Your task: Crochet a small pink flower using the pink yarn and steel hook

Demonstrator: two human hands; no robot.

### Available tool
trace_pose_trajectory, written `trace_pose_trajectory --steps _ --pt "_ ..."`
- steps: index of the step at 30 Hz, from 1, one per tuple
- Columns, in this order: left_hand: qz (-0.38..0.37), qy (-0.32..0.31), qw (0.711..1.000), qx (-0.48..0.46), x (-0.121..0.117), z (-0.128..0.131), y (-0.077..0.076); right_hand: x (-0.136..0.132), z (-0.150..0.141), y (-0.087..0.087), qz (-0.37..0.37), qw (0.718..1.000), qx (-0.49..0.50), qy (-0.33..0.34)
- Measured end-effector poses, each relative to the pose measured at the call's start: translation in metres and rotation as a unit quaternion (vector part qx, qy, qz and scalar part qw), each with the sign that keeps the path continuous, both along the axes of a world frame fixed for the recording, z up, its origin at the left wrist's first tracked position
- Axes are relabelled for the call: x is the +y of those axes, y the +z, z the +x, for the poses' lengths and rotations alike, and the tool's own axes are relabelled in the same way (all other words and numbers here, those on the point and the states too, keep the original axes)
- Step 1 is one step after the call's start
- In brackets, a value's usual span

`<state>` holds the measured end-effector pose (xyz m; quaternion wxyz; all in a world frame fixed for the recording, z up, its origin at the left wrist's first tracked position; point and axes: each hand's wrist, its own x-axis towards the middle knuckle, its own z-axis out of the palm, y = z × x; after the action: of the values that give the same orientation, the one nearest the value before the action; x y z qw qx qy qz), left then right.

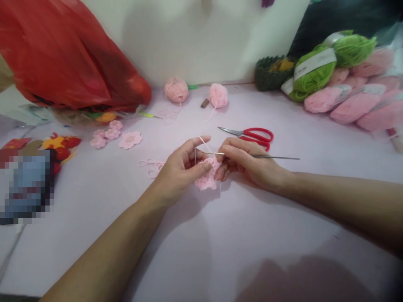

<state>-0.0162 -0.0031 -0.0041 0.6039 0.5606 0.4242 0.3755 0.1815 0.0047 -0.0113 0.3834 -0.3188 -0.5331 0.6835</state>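
Observation:
A pink crochet piece with a scalloped edge is pinched between the thumb and fingers of my left hand. Pink yarn runs up over the raised index finger of that hand. My right hand is closed around a thin metal crochet hook, which lies nearly level. The hook's tip end reaches left above the crochet piece, by the yarn. Fingers of my right hand are close to the piece's right edge; whether they touch it I cannot tell. Loose pink yarn lies on the table behind my left hand.
Red-handled scissors lie just beyond my right hand. Two pink yarn balls sit near the wall. Finished pink crochet flowers are at left, under a red bag. Green skeins and pink skeins are piled at right beside a dark green basket.

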Motion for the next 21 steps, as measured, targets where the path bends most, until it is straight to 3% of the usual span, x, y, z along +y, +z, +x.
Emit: trace_pose_trajectory --steps 21 --pt "-0.072 0.026 0.996 -0.049 0.0005 0.0036 0.0085 0.0001 0.0019 -0.0008 0.026 0.999 -0.025 -0.013"
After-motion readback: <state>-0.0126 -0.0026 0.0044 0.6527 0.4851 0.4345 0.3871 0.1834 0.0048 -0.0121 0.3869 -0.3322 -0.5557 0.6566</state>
